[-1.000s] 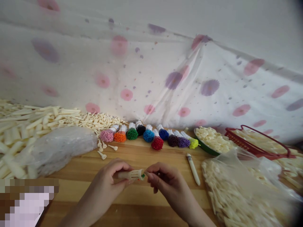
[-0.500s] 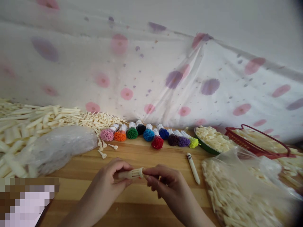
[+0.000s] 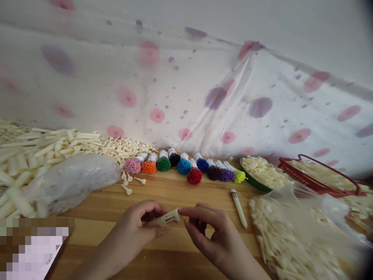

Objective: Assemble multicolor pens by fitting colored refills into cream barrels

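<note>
My left hand point(image 3: 147, 223) is closed around a cream plastic pen barrel point(image 3: 166, 218), whose slotted end points right and slightly up. Dark and reddish bits show at the slots. At that end, the index fingertip of my right hand point(image 3: 208, 229) touches the rim; its thumb is apart below, and I see nothing held between them. To the right of my hands lies an assembled multicolour pen point(image 3: 239, 209). Bundles of white refills with coloured tips stand in a row beyond, among them a red bundle point(image 3: 194, 172), a green bundle point(image 3: 163, 161) and an orange bundle point(image 3: 149, 164).
Cream barrels point(image 3: 17, 167) and small cream parts point(image 3: 125, 147) heap up at left beside a plastic bag point(image 3: 84, 177). At right are a green bowl point(image 3: 256, 184), a red basket point(image 3: 294, 171) and a clear bag of parts point(image 3: 291, 233). A pixelated patch covers the lower left.
My right thumb has come away from the barrel's end, while the index finger stays at the rim. The slotted end has tilted up a little in my left hand.
</note>
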Action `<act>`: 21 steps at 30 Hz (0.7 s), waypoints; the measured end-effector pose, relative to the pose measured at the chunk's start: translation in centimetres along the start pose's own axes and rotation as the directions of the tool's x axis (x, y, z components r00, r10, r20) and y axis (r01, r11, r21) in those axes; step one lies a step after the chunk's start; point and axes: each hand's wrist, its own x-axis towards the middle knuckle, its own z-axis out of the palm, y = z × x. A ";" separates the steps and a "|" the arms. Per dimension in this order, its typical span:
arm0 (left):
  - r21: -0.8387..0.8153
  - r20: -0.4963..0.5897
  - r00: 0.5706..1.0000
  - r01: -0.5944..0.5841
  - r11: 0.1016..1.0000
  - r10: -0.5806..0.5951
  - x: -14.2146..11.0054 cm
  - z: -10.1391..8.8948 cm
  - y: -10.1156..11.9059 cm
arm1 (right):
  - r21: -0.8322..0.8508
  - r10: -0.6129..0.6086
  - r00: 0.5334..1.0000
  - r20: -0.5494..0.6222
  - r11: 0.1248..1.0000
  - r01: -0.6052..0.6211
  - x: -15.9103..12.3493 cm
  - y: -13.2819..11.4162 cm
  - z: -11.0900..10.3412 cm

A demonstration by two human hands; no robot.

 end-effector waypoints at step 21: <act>0.167 -0.067 0.996 -0.050 0.985 0.061 -0.9 0.8 0.5 | -0.300 -0.050 0.998 0.046 0.952 0.062 -0.4 0.0 0.7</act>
